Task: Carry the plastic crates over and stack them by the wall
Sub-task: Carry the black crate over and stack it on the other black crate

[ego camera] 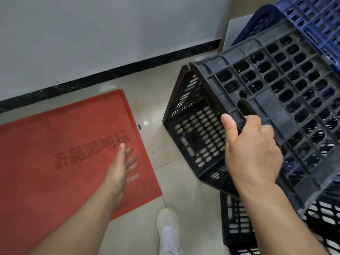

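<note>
A black plastic crate (276, 85) is tipped up at the right, its slotted underside facing me and its open mouth turned left. My right hand (252, 150) is shut on its lower rim, thumb on the outside. Behind it, at the top right, a blue crate (312, 21) shows. Under my right forearm, at the bottom right, another black crate (237, 223) stands on the floor. My left hand (123, 166) hangs open over the red mat with its fingers spread, holding nothing.
A red door mat (64, 153) with pressed characters lies on the beige tiled floor (156, 100) at the left. A white wall (92, 34) with a black skirting runs across the top. My white shoe (168, 230) is at the bottom centre.
</note>
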Demonstrator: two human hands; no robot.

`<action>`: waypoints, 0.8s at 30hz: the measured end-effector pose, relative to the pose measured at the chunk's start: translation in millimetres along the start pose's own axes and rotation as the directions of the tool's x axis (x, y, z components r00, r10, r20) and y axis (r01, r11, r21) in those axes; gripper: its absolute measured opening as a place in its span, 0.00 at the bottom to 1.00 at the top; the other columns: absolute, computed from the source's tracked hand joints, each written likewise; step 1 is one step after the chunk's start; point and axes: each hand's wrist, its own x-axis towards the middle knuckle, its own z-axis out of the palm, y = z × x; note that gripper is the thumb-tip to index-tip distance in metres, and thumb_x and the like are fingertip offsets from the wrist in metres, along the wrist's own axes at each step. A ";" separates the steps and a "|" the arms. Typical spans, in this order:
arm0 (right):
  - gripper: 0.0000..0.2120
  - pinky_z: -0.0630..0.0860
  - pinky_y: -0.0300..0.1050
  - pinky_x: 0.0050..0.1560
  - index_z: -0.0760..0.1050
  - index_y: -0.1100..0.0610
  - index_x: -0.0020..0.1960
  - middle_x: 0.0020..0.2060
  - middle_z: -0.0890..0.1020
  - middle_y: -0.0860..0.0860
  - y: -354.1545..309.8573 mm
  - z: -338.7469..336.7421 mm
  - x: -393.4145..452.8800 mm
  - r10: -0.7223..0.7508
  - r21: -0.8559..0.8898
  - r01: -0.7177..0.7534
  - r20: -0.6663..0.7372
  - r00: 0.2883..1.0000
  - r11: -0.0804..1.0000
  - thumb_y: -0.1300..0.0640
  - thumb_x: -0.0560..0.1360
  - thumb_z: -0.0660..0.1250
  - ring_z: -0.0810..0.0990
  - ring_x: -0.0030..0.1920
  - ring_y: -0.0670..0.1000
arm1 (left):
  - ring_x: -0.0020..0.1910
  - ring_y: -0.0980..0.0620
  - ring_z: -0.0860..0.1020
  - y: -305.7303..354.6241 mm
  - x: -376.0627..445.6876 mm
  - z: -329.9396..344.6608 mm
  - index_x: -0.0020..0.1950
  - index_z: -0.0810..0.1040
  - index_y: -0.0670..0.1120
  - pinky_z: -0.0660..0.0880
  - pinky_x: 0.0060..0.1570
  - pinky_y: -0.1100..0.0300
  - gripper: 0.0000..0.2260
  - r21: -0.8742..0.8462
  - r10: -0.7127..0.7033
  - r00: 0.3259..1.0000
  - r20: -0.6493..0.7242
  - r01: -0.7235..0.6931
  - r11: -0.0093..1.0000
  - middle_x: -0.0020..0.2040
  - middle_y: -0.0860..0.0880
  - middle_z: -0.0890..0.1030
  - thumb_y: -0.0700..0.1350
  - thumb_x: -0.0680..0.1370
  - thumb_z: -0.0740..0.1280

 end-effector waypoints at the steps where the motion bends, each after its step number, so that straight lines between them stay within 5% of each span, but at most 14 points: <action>1: 0.33 0.66 0.54 0.47 0.67 0.60 0.65 0.55 0.75 0.63 -1.2 -1.1 0.6 -0.008 0.007 0.008 -0.003 1.000 1.000 0.35 0.76 0.47 0.75 0.53 0.65 | 0.69 0.45 0.69 -0.3 3.6 -0.9 0.75 0.63 0.49 0.69 0.61 0.46 0.28 -0.001 -0.001 1.000 0.004 0.001 1.000 0.73 0.42 0.68 0.62 0.80 0.49; 7: 0.33 0.61 0.51 0.44 0.69 0.59 0.63 0.55 0.77 0.64 -11.7 -27.4 12.2 -0.031 0.036 0.032 -0.015 0.999 0.999 0.34 0.76 0.45 0.75 0.55 0.65 | 0.71 0.44 0.67 -4.6 15.4 -14.2 0.76 0.62 0.48 0.66 0.65 0.45 0.28 0.017 0.003 1.000 -0.017 -0.003 1.000 0.74 0.42 0.66 0.61 0.80 0.49; 12: 0.35 0.71 0.55 0.45 0.75 0.58 0.44 0.40 0.76 0.60 -23.2 -61.1 28.5 -0.074 0.185 0.078 -0.025 0.997 0.980 0.29 0.75 0.45 0.73 0.43 0.60 | 0.73 0.46 0.64 -12.7 20.7 -45.3 0.77 0.57 0.48 0.60 0.70 0.47 0.28 0.011 -0.001 0.986 -0.168 0.003 1.000 0.77 0.46 0.62 0.61 0.80 0.51; 15: 0.37 0.76 0.66 0.48 0.78 0.47 0.38 0.32 0.78 0.54 -23.7 -75.3 32.9 -0.073 0.345 0.065 0.009 0.997 0.936 0.19 0.64 0.45 0.77 0.38 0.62 | 0.74 0.44 0.63 -22.4 25.3 -84.0 0.77 0.57 0.51 0.59 0.71 0.43 0.35 -0.028 -0.023 0.961 -0.276 0.016 0.999 0.77 0.48 0.61 0.68 0.76 0.53; 18: 0.32 0.78 0.55 0.41 0.76 0.54 0.38 0.28 0.78 0.53 -32.5 -84.1 27.1 -0.107 0.415 0.059 0.093 0.990 0.908 0.27 0.73 0.50 0.76 0.30 0.59 | 0.63 0.40 0.74 -54.0 48.9 -151.5 0.72 0.67 0.48 0.70 0.62 0.40 0.48 -0.132 -0.104 0.925 -0.366 0.059 0.990 0.68 0.44 0.74 0.77 0.61 0.63; 22: 0.47 0.71 0.46 0.34 0.77 0.57 0.37 0.26 0.78 0.55 -47.0 -58.2 18.7 0.077 0.484 -0.225 0.306 0.949 0.846 0.14 0.52 0.50 0.73 0.25 0.56 | 0.40 0.42 0.80 -35.0 13.9 -200.6 0.60 0.77 0.41 0.77 0.49 0.47 0.23 -0.185 -0.093 0.931 -0.352 0.028 0.982 0.46 0.39 0.81 0.58 0.76 0.65; 24: 0.41 0.69 0.41 0.28 0.76 0.56 0.39 0.27 0.79 0.57 -58.2 -41.6 18.2 0.063 0.485 -0.234 0.343 0.937 0.842 0.19 0.62 0.49 0.76 0.22 0.55 | 0.33 0.44 0.78 -34.6 5.7 -226.0 0.60 0.76 0.41 0.77 0.41 0.50 0.20 -0.167 -0.064 0.930 -0.361 0.003 0.986 0.41 0.40 0.80 0.54 0.77 0.64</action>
